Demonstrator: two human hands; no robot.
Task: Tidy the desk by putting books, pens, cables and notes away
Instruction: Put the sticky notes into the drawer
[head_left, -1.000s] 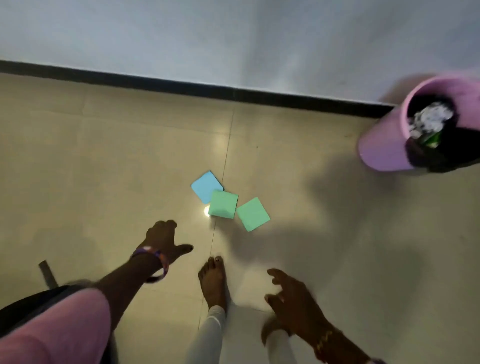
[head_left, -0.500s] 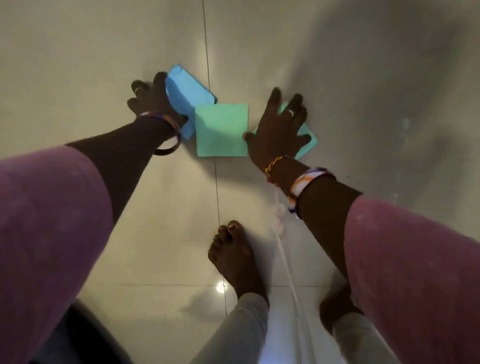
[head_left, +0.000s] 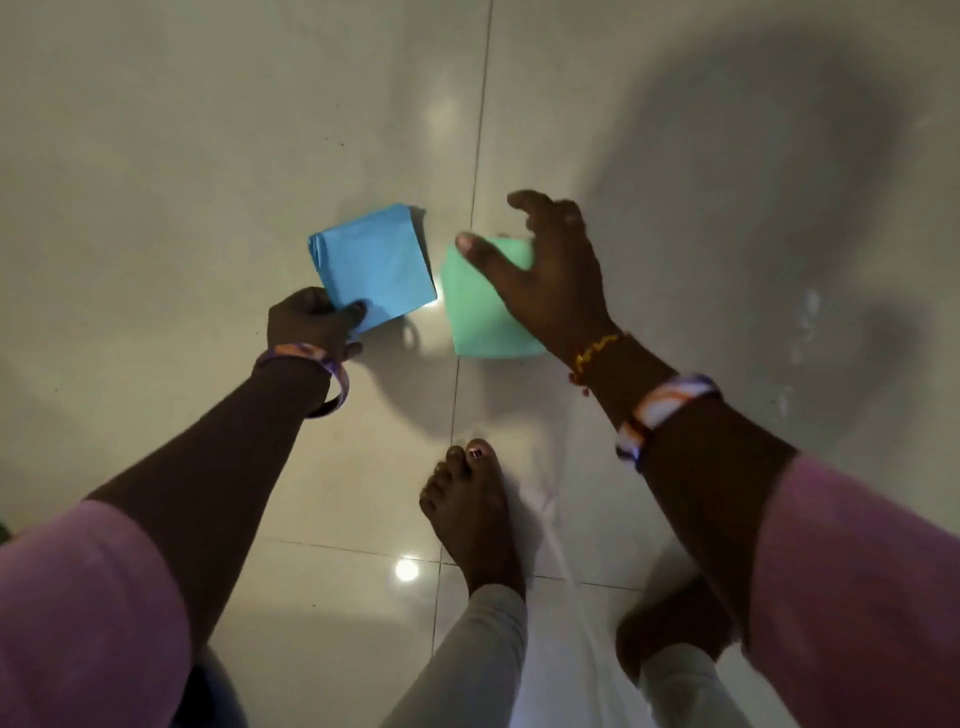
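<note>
both arms reach down, left hand (head_left: 311, 322) pinching the blue notes (head_left: 374, 265), right hand (head_left: 545, 280) gripping the green notes (head_left: 483, 312)

The right hand (head_left: 550, 275) covers the far right part of the green square paper note (head_left: 480, 317), so that corner and the grip on it cannot be judged. The left hand (head_left: 311, 325) hides the near corner of the blue square paper pad (head_left: 371, 265); its fingers beneath are unseen. Both pink sleeves (head_left: 88, 613) are cut off by the lower edge. The right foot (head_left: 670, 634) lies largely behind the right forearm, blurred and dark.
</note>
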